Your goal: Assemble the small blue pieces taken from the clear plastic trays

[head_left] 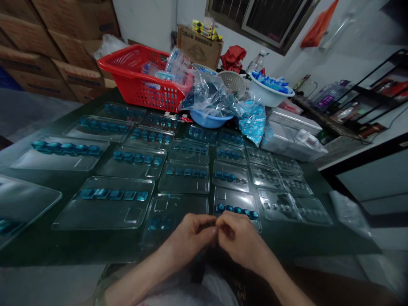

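My left hand (188, 238) and my right hand (240, 240) meet at the near table edge, fingertips pinched together on something too small to make out. Just beyond them lie clear plastic blister trays: one (174, 212) holds a few blue pieces, another (236, 204) holds a full row of blue pieces. Many more such trays (188, 176) cover the dark table (73, 244) in rows, most with a line of blue pieces in their pockets.
A red basket (137, 78), a blue bowl (208, 121) under clear bags, a white bowl (267, 95) of blue pieces and stacked empty trays (293, 134) stand at the far side. Cardboard boxes (47, 38) pile at the left. A dark shelf frame (376, 97) is to the right.
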A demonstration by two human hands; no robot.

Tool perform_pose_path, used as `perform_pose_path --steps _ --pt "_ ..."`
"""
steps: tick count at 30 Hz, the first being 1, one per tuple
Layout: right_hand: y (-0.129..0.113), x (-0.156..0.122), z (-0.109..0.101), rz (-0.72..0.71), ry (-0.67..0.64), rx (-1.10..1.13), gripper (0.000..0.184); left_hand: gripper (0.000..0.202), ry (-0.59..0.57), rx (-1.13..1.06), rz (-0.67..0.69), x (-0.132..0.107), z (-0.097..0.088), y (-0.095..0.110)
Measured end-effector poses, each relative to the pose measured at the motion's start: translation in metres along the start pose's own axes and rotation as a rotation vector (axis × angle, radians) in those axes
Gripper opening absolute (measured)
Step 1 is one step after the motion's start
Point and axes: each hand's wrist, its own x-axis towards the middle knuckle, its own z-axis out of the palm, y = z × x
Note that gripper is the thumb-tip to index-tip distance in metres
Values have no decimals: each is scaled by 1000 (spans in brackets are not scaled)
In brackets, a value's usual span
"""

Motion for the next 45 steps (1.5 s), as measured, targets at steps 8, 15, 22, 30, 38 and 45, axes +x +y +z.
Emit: perform_pose_path --steps 8,15,22,30,38,45 --pt "0 -2 -11 72 -65 278 6 36 -31 -111 1 -1 -1 -1" --pt "0 0 -15 25 -106 32 9 33 -50 -57 4 1 5 7" --pt "-1 -6 -5 -52 -63 -300 14 30 0 -11 16 6 6 -2" --pt "10 -1 3 -80 124 -49 12 33 72 -107 -95 10 6 -1" --pt "-1 -5 5 -26 306 -139 11 24 162 -21 -64 11 5 -7" --pt "-4 -3 8 4 266 -267 11 18 245 380 198 9 2 -6"
